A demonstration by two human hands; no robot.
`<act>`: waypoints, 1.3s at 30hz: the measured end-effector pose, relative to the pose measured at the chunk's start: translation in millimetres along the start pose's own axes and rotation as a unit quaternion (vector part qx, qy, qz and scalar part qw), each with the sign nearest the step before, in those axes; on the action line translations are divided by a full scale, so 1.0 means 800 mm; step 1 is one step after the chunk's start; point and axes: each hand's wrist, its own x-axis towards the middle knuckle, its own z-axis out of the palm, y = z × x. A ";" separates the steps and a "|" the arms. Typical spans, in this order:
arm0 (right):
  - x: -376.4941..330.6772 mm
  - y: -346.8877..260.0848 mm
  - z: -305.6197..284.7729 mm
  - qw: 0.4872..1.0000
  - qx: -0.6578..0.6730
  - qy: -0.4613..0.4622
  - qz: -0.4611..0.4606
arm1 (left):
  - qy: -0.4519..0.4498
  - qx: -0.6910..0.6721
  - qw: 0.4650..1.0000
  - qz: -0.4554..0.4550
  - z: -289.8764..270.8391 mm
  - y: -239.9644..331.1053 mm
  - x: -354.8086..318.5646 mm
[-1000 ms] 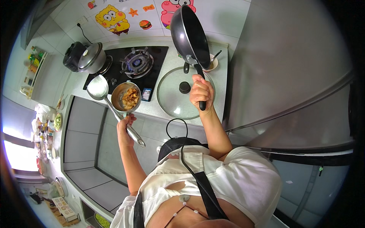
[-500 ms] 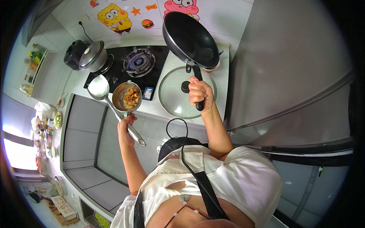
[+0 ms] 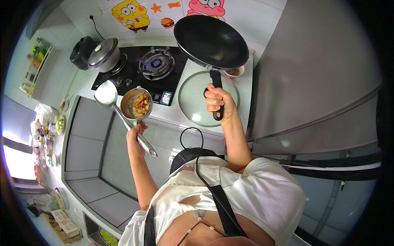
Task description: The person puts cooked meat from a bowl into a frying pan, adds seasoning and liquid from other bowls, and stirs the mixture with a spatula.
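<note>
My right hand (image 3: 220, 101) is wrapped round the handle of a black wok (image 3: 211, 41), raised above the counter at the back and tilted so its dark inside shows. In my left hand (image 3: 136, 133) are two things together: the long-handled metal ladle (image 3: 107, 95) and a small metal pot (image 3: 128, 98). Golden-brown food pieces (image 3: 141, 105) lie in that pot. The ladle's bowl sits just left of the pot, and its handle slants down past my fingers. Behind the pot is the gas burner (image 3: 156, 62), uncovered.
A glass lid (image 3: 193, 102) lies on the counter under my right hand, near a small bowl (image 3: 236, 72). On the black hob (image 3: 133, 53) stands a lidded pot (image 3: 104, 56) at left. A small boxed item (image 3: 166, 98) rests at its front edge. A large grey panel (image 3: 312, 82) rises at right.
The wok has shifted slightly right and tilts differently, uncovering more of the small bowl behind it. My left hand keeps its hold on ladle and pot. The view has shifted a little.
</note>
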 end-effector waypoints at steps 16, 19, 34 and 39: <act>0.016 0.045 0.032 0.963 -0.188 0.183 -0.059 | -0.017 -0.015 1.000 -0.014 -0.042 0.027 0.020; 0.024 0.053 0.041 0.970 -0.165 0.170 -0.051 | -0.025 -0.016 0.999 -0.018 -0.056 0.026 0.028; 0.119 0.134 0.064 0.989 -0.077 0.115 0.061 | 0.019 -0.033 0.999 -0.011 -0.164 0.055 0.047; 0.154 0.159 0.062 0.988 -0.051 0.127 0.076 | 0.029 -0.039 0.999 -0.024 -0.200 0.063 0.061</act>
